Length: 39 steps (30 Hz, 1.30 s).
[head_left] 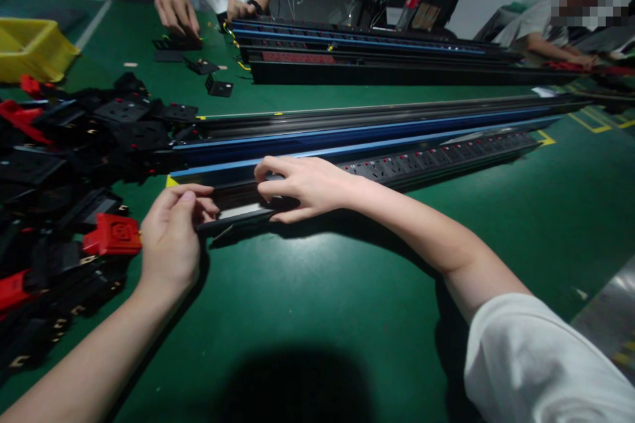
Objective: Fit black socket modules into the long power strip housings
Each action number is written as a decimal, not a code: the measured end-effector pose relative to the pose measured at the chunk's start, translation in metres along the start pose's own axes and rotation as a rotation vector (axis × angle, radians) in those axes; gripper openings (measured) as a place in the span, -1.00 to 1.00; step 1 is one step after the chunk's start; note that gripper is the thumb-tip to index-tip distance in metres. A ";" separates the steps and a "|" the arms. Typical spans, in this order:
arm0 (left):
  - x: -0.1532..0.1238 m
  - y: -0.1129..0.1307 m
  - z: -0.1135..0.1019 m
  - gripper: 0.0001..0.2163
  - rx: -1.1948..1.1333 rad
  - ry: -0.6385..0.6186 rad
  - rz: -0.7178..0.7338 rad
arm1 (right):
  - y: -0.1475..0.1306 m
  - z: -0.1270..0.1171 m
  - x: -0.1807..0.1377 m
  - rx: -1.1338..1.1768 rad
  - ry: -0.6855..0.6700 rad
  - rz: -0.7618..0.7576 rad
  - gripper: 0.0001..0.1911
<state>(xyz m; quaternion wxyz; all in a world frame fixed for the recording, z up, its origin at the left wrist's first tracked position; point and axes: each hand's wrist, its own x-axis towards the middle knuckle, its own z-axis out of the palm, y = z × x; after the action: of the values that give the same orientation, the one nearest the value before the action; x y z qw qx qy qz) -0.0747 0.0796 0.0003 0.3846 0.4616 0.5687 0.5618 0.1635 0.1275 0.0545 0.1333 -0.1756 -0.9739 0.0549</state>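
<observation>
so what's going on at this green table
The person's left hand is at the left end of a black strip; the right hand is over it, its grip unclear. Sockets line the strip farther right. Loose modules lie heaped on the left. Across the table, a co-worker's hand is at small black parts.

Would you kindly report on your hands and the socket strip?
Left hand at left end of socket strip. Right hand curled over it, further along. Sockets showing along strip's right stretch. Loose parts piled beside left hand.
</observation>
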 end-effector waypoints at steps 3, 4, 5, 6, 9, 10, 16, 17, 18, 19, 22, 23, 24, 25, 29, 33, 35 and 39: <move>0.000 0.000 0.001 -0.87 0.009 0.008 0.008 | 0.000 0.000 0.000 0.016 -0.001 0.008 -0.78; 0.000 0.001 0.001 -0.87 0.011 0.009 0.010 | 0.000 0.000 0.000 0.021 -0.002 0.009 -0.78; 0.000 0.001 0.001 -0.88 0.013 0.007 0.010 | 0.001 0.000 0.000 0.024 -0.002 0.009 -0.78; 0.000 0.001 0.001 -0.87 0.012 0.005 0.010 | 0.001 0.000 0.000 0.025 -0.003 0.009 -0.78; -0.001 0.002 0.001 -0.87 0.012 0.003 0.006 | 0.001 0.000 0.001 0.022 -0.011 0.005 -0.77; -0.001 0.002 0.001 -0.87 0.013 0.003 0.006 | 0.001 0.000 0.001 0.022 -0.010 0.004 -0.77; -0.001 0.003 0.002 -0.88 0.003 -0.004 0.014 | 0.001 0.000 0.001 0.026 0.000 0.008 -0.77; 0.000 0.002 0.002 -0.88 0.002 -0.005 0.014 | 0.001 0.000 0.001 0.026 0.002 0.010 -0.77; 0.000 0.002 0.001 -0.88 0.001 -0.008 0.014 | 0.001 0.001 0.001 0.027 0.005 0.012 -0.77; 0.000 0.001 0.001 -0.88 -0.001 -0.010 0.015 | 0.001 0.001 0.001 0.026 0.008 0.015 -0.77; 0.001 -0.002 0.000 -0.89 -0.026 -0.027 0.018 | 0.001 0.001 0.002 0.024 0.018 0.023 -0.76; 0.000 -0.003 -0.001 -0.89 -0.036 -0.036 0.021 | 0.001 0.001 0.002 0.023 0.022 0.025 -0.75; 0.000 -0.004 -0.001 -0.88 -0.043 -0.047 0.028 | 0.000 0.001 0.001 0.018 0.025 0.027 -0.74; -0.001 -0.004 -0.001 -0.88 -0.041 -0.054 0.044 | 0.000 0.001 0.001 0.010 0.029 0.032 -0.72; -0.005 -0.001 -0.003 -0.86 0.022 -0.044 0.118 | -0.001 0.000 0.000 -0.033 0.032 0.051 -0.70; -0.011 0.004 -0.003 -0.86 0.083 0.005 0.210 | -0.002 0.000 -0.001 -0.056 0.019 0.057 -0.67; -0.012 0.005 -0.004 -0.86 0.093 0.024 0.252 | -0.002 0.000 -0.001 -0.056 0.010 0.058 -0.67; -0.012 0.004 -0.007 -0.82 0.287 0.090 0.303 | -0.001 0.001 -0.001 -0.055 0.023 0.047 -0.67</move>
<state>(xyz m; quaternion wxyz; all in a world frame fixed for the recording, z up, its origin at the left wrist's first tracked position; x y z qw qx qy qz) -0.0780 0.0659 0.0040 0.2003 0.5662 0.5837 0.5464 0.1641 0.1258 0.0537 0.1383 -0.2025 -0.9690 0.0291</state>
